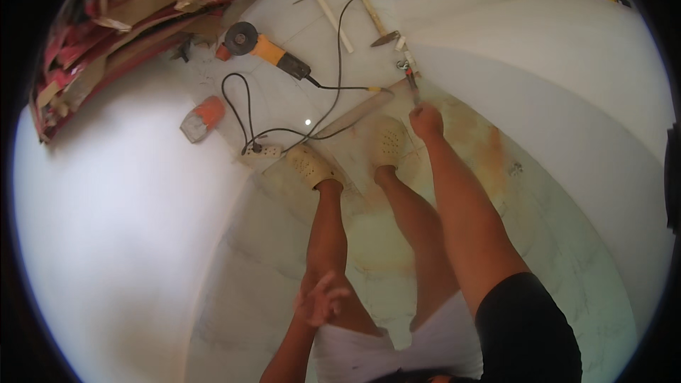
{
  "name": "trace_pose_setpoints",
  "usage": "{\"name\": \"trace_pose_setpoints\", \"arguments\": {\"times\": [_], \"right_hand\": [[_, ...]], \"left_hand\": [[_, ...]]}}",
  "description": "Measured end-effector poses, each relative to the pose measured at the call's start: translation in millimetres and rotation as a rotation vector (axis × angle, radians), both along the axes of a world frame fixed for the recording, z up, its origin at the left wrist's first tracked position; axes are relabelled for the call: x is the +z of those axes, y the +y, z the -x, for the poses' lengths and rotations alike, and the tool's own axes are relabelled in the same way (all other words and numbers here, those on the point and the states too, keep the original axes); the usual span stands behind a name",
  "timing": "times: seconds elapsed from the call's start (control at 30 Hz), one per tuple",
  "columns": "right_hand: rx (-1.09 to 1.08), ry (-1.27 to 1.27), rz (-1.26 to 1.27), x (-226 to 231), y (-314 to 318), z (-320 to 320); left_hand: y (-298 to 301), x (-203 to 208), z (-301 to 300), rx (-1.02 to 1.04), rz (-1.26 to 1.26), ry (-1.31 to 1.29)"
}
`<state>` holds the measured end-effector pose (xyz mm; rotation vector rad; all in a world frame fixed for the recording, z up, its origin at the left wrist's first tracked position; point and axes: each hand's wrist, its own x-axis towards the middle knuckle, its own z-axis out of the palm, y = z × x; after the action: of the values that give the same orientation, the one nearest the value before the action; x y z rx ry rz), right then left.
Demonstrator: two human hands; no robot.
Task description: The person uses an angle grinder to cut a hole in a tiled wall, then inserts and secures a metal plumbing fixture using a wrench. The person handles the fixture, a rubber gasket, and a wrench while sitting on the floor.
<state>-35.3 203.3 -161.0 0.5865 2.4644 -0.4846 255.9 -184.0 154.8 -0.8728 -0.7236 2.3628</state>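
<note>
My right hand [427, 122] is stretched forward and closed around the end of a hand tool with orange and dark parts [411, 79]. Its small metal end points away from me, beside the wall; its exact kind is unclear. My left hand [323, 301] hangs in front of my left leg, fingers spread, holding nothing. Just beyond the held tool lies a hammer-like tool [365, 3] with a long wooden handle and a rusty head. A pale stick or tube [332, 21] rests left of it.
An orange angle grinder [268, 50] lies on the floor, its black cord [339, 50] looping toward a white power strip [267, 150]. Left of that sits an orange-and-grey object [203, 119]. Torn red cardboard [135, 35] is heaped at far left. White walls curve along both sides.
</note>
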Motion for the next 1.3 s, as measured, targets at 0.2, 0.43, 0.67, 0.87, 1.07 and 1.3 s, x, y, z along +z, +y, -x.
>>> {"name": "trace_pose_setpoints", "arguments": {"times": [0.2,0.43,0.67,0.87,1.07,1.3], "right_hand": [[-0.087,-0.013,-0.117,-85.5,-1.4,49.8],[-0.175,-0.078,-0.229,-114.2,-10.9,64.5],[-0.013,0.207,-0.095,-102.9,-21.8,65.3],[0.103,0.247,-0.216,-98.9,-35.8,123.5],[0.137,0.078,-0.425,-114.2,-66.0,130.2],[0.144,0.19,-0.301,-127.8,-60.1,110.9]], "left_hand": [[-8.1,-3.6,-9.5,0.203,-0.16,0.101],[-16.3,-11.4,2.0,0.114,-0.16,0.17],[-26.0,-9.6,11.4,0.065,-0.187,0.108],[-30.6,-11.4,27.5,-0.017,-0.173,0.067],[-41.0,-11.5,25.9,-0.013,-0.171,0.027],[-47.7,-12.6,23.0,0.001,-0.19,0.029]]}}
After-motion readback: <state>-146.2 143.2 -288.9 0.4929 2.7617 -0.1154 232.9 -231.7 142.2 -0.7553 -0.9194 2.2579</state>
